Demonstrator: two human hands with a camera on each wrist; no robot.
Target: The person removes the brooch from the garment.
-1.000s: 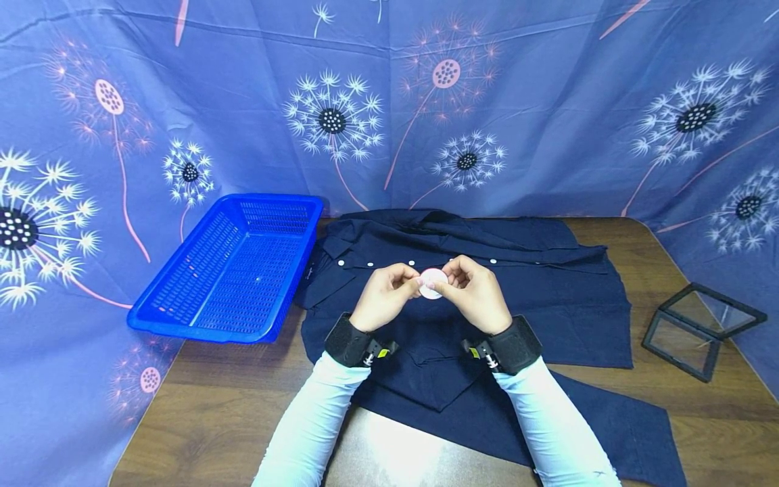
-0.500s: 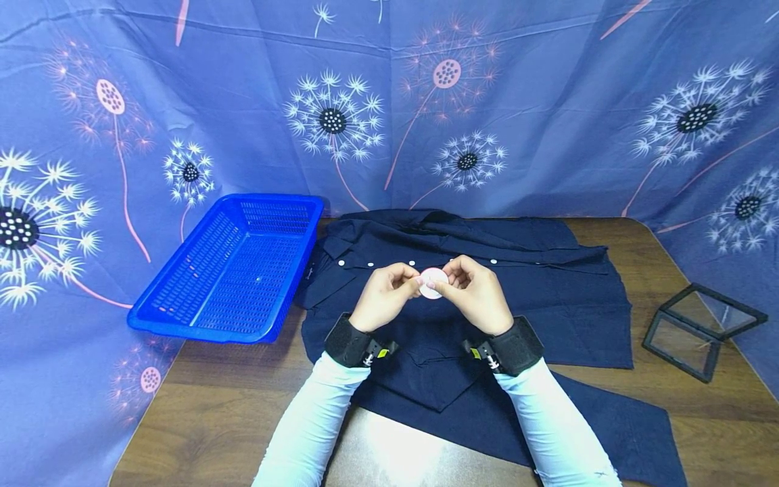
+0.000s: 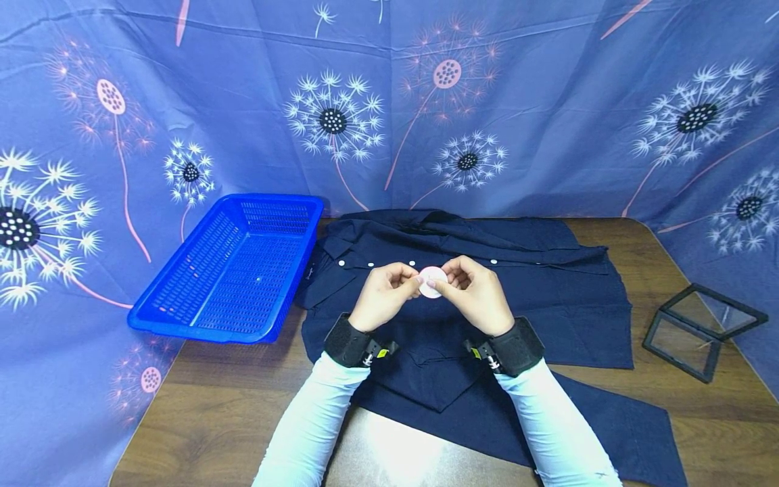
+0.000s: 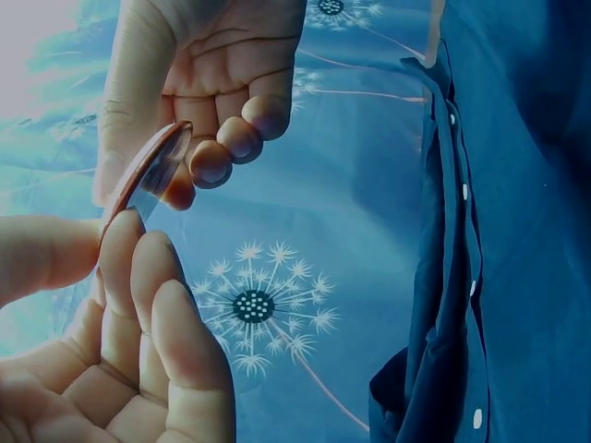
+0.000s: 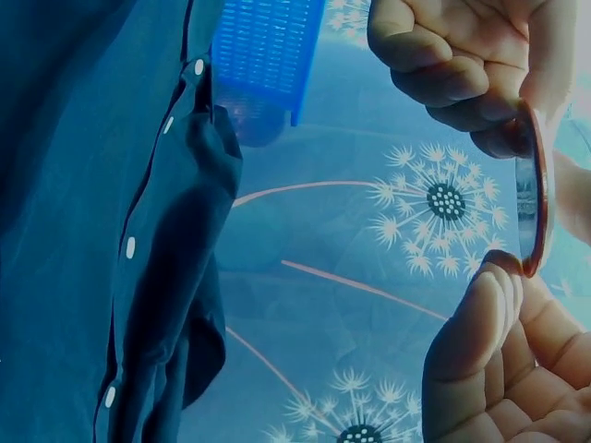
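Observation:
Both hands hold up a small round disc (image 3: 433, 273), white with a pink rim, above a dark navy shirt (image 3: 566, 304). Thumb and fingers of the left hand (image 3: 385, 294) pinch its left edge. On its other side the right hand (image 3: 479, 294) pinches it, the thumb lying over the white face. From the left wrist the disc (image 4: 152, 171) shows edge-on, with a shiny side turned toward the curled fingers. In the right wrist view it stands between the two hands as a thin reddish edge (image 5: 543, 198). Its exact kind cannot be told.
A blue perforated plastic basket (image 3: 225, 331) stands left of the shirt on the wooden table (image 3: 201, 419). An unfolded black-framed case with clear panes (image 3: 681, 345) lies at the right. A blue dandelion-print cloth (image 3: 535, 67) hangs behind. White buttons line the shirt's placket.

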